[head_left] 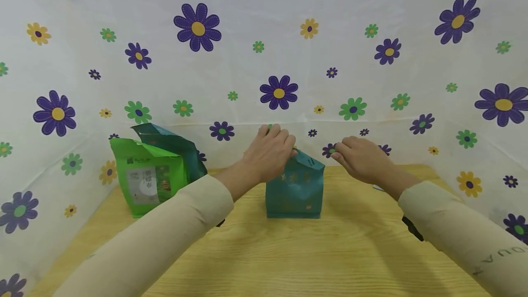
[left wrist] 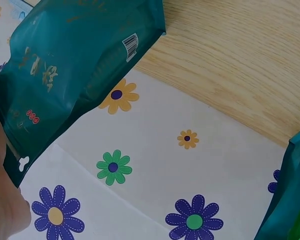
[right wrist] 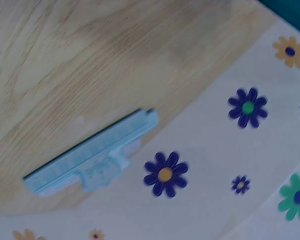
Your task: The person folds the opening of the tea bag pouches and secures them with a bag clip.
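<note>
My left hand (head_left: 270, 152) grips the upper left edge of a teal tea bag (head_left: 294, 191), which stands upright on the table. In the left wrist view this bag (left wrist: 80, 70) has gold writing, a barcode and a small cut-out near its top; part of the hand (left wrist: 7, 195) shows beside it. To the right of the bag, apart from it, is my right hand (head_left: 367, 162), raised with curled fingers and its thumb close to the forefinger; nothing shows between them. Beneath that hand a light blue sealing clip (right wrist: 97, 155) lies on the table.
A bright green bag (head_left: 152, 178) stands at the left, with another teal bag (head_left: 175, 143) behind it. The wooden table (head_left: 297, 255) ends at a white flowered cloth (head_left: 247, 68) that hangs at the back and sides.
</note>
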